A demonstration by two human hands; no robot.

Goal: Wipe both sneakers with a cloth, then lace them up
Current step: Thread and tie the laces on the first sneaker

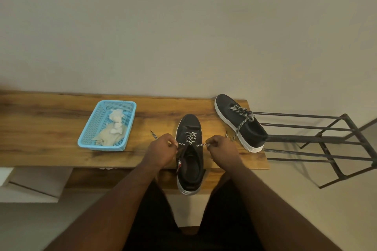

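A black sneaker with a white sole [189, 126] lies on the wooden table [51, 134], toe pointing away from me, heel hanging over the front edge. Its black-and-white lace [191, 137] crosses the upper eyelets. My left hand [161, 150] pinches the left lace end beside the shoe. My right hand [221, 147] pinches the right lace end on the other side. Both ends are pulled sideways. A second black sneaker [240, 122] lies at the table's right end, laced, with a loose lace end trailing. A pale cloth [110, 133] lies in a blue basket.
The blue mesh basket [95, 120] stands on the table's left part, with white crumpled pieces beside the cloth. A dark metal rack [326, 138] stands right of the table. A plain wall runs behind. Light boxes [30, 183] sit on the floor at lower left.
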